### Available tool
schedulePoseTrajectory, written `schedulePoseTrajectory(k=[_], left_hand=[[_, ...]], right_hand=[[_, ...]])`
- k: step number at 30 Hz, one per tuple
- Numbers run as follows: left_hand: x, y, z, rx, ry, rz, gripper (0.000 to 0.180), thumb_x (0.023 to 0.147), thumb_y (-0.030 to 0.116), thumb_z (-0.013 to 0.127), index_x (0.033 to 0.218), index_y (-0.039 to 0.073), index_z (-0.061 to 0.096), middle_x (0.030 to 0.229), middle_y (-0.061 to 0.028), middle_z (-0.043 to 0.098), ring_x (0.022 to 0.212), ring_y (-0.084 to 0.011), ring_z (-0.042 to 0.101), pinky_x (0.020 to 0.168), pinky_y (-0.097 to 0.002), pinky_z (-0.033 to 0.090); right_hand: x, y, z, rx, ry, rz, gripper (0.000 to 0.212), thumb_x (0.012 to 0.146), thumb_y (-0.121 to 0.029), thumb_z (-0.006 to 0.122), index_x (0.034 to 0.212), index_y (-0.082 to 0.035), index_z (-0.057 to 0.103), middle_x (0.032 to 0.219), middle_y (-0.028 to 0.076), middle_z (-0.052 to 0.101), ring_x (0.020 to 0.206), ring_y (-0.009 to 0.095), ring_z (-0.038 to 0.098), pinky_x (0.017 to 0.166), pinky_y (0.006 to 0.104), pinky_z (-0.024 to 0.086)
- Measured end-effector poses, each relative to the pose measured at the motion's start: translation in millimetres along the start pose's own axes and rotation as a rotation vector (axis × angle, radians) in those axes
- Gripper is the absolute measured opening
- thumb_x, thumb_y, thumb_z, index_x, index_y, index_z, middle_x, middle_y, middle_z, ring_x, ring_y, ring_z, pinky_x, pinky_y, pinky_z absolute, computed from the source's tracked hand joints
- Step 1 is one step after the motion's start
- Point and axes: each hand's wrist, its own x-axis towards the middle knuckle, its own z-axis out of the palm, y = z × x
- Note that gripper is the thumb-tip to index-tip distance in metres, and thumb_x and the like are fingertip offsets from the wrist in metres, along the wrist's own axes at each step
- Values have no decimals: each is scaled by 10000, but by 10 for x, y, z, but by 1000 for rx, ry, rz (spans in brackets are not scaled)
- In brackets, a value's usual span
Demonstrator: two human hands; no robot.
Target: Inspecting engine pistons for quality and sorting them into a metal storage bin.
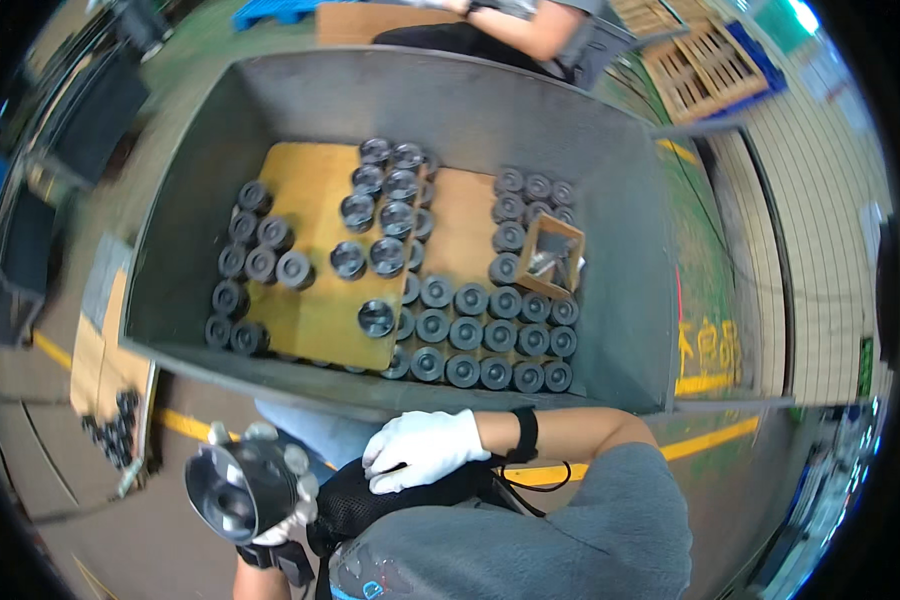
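My left hand (295, 478), in a pale glove, is closed around a grey metal piston (232, 490) at the lower left. The piston's round, shiny face is tilted toward me. In a white glove, my right hand (425, 450) hovers or rests over a black mesh item (365, 500) close to my body. Its fingers are loosely curved, with a dark gap between them and the thumb, and I see nothing held there. Just beyond both hands stands a large grey bin (400, 95). Inside, several pistons (376, 318) stand upright on a yellow-brown board (305, 205).
More pistons (465, 333) fill rows at the bin's near right, beneath the board's level. A small open cardboard box (550, 257) sits on some of them. Left of the bin, dark parts (115, 430) lie on a low stand. Another person (540, 30) is beyond the far wall.
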Motion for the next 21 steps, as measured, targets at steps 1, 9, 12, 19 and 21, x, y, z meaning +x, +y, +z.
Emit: schedulePoseTrajectory(k=[1, 9, 12, 19, 21], left_hand=[[104, -133, 26, -13, -69, -23, 661, 990, 679, 389, 1413, 193, 536, 1436, -276, 479, 1222, -467, 521, 941, -587, 500], [-285, 90, -229, 330, 396, -456, 676, 851, 675, 632, 1318, 189, 582, 1272, -187, 516, 1030, -379, 548, 817, -493, 491], [-169, -181, 30, 297, 384, -276, 750, 821, 641, 669, 1310, 85, 550, 1203, -197, 533, 968, -372, 571, 763, -443, 506], [-283, -161, 41, 178, 596, -365, 776, 805, 630, 709, 1253, 31, 501, 1126, -203, 562, 999, -382, 594, 779, -465, 533], [-322, -54, -42, 274, 723, -378, 747, 819, 636, 685, 1227, 31, 530, 1144, -199, 572, 968, -383, 606, 762, -472, 542]], right_hand=[[-72, 18, -155, 30, -35, 41, 445, 956, -453, 590, 1049, -46, 746, 1107, 154, 707, 1041, 352, 649, 920, 430, 502], [-1248, 1578, -1293, -46, 849, 653, 401, 930, -389, 601, 1022, -22, 734, 1097, 173, 725, 952, 339, 699, 841, 435, 545], [-1687, 2566, -1365, -465, 838, 1326, 353, 855, -326, 610, 1042, -68, 763, 1112, 201, 714, 1029, 374, 684, 884, 449, 549], [-2186, 3787, -1064, -464, 710, 1584, 338, 853, -223, 622, 1142, -101, 746, 1203, 119, 720, 1150, 294, 664, 1000, 486, 434], [-2226, 3685, -1003, -549, 674, 1547, 275, 889, -192, 582, 1081, -104, 757, 1114, 111, 746, 1057, 291, 700, 933, 468, 445]])
